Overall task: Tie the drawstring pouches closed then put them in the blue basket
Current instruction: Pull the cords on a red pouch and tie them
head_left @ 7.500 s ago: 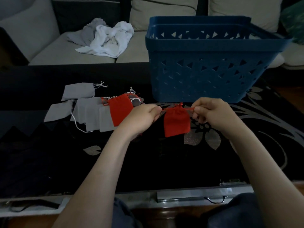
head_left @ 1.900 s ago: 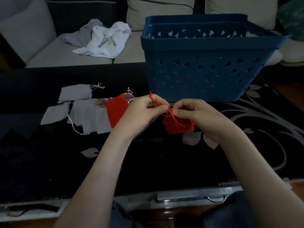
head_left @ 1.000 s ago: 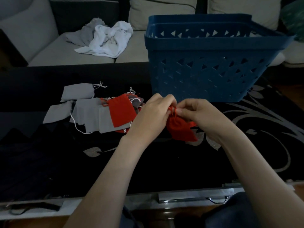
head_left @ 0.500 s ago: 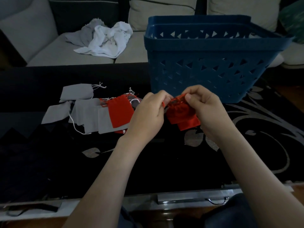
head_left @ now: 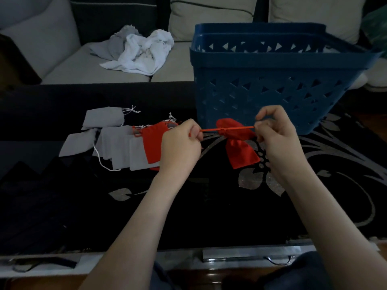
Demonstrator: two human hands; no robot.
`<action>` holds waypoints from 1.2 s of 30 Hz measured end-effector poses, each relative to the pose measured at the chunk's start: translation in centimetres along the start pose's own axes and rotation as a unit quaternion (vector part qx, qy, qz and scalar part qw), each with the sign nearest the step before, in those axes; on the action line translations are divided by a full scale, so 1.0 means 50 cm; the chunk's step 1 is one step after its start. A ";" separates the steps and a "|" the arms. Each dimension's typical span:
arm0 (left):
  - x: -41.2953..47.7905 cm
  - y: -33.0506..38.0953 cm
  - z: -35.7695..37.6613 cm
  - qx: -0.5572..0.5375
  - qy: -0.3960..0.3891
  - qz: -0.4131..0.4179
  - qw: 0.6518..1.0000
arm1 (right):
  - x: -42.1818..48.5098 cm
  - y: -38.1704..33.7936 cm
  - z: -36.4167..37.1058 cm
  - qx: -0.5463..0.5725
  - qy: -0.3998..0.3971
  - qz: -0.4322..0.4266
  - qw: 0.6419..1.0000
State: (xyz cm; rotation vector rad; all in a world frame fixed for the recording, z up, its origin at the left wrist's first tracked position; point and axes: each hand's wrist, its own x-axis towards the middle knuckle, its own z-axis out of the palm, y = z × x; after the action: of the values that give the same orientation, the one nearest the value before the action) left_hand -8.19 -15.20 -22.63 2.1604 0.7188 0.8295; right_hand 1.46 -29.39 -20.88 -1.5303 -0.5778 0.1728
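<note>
Red pouch cinched on a taut cord, blue basket just behind

The red drawstring pouch hangs gathered at its neck from an orange-red cord stretched level. The blue basket, upright with triangle cutouts, stands behind it. Grey pouches and another red pouch lie flat, overlapping, at left.

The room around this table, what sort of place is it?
Most likely a home living room. A pale cushioned sofa with crumpled laundry on it stands behind a low black table with a silver flower pattern, where a blue basket stands.
</note>
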 end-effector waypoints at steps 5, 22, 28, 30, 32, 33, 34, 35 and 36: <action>0.006 -0.004 -0.003 -0.005 0.003 -0.034 0.999 | 0.006 0.011 -0.007 -0.050 0.001 0.018 0.999; -0.010 0.036 -0.004 -0.186 -0.089 0.061 0.976 | -0.003 0.017 0.036 -0.086 -0.174 -0.009 0.981; 0.004 0.027 -0.019 -0.249 -0.060 0.059 0.965 | -0.009 0.015 0.040 -0.043 -0.218 0.014 0.975; 0.003 0.026 -0.018 -0.248 -0.072 0.052 0.965 | -0.011 0.011 0.035 -0.016 -0.232 0.015 0.972; -0.001 0.028 -0.014 -0.245 -0.085 0.040 0.965 | -0.012 0.008 0.031 0.014 -0.245 0.011 0.969; -0.002 0.027 -0.012 -0.235 -0.088 0.041 0.967 | -0.013 0.007 0.030 0.032 -0.249 0.006 0.968; -0.001 0.026 -0.010 -0.224 -0.090 0.044 0.970 | -0.013 0.008 0.030 0.045 -0.251 0.001 0.967; -0.001 0.026 -0.010 -0.214 -0.094 0.046 0.971 | -0.013 0.008 0.030 0.051 -0.249 -0.004 0.967; -0.001 0.025 -0.009 -0.207 -0.098 0.047 0.972 | -0.013 0.008 0.029 0.049 -0.243 -0.007 0.969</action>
State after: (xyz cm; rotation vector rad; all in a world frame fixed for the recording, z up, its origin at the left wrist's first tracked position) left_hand -8.25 -15.78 -21.43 1.8730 0.3117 0.7270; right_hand 0.35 -28.36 -21.53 -1.3897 -0.9520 0.5690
